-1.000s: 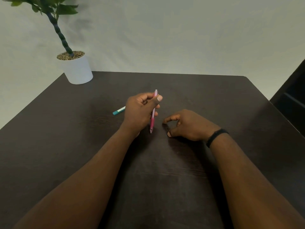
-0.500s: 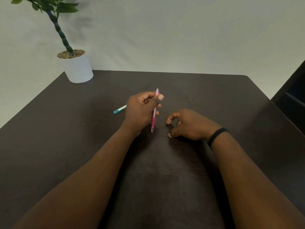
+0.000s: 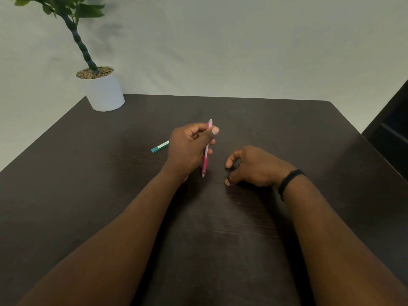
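Note:
My left hand (image 3: 187, 149) grips a pink pen (image 3: 205, 160) near the middle of the dark table (image 3: 287, 129). The pen stands almost upright, tip down at the tabletop, with my thumb pressed against its upper barrel. My right hand (image 3: 254, 166) rests on the table just right of the pen, fingers loosely curled and holding nothing, with a gap between it and the pen. A black band circles my right wrist. A small teal and white cap or case (image 3: 159, 147) lies flat on the table just left of my left hand, partly hidden behind it.
A white pot (image 3: 103, 93) with a leafy plant stands at the table's far left corner. A pale wall backs the table. Dark furniture (image 3: 390, 133) sits off the right edge.
My right hand has slid a little to the right, away from the pen, and its fingers have loosened. The left hand and pen have stayed almost in place.

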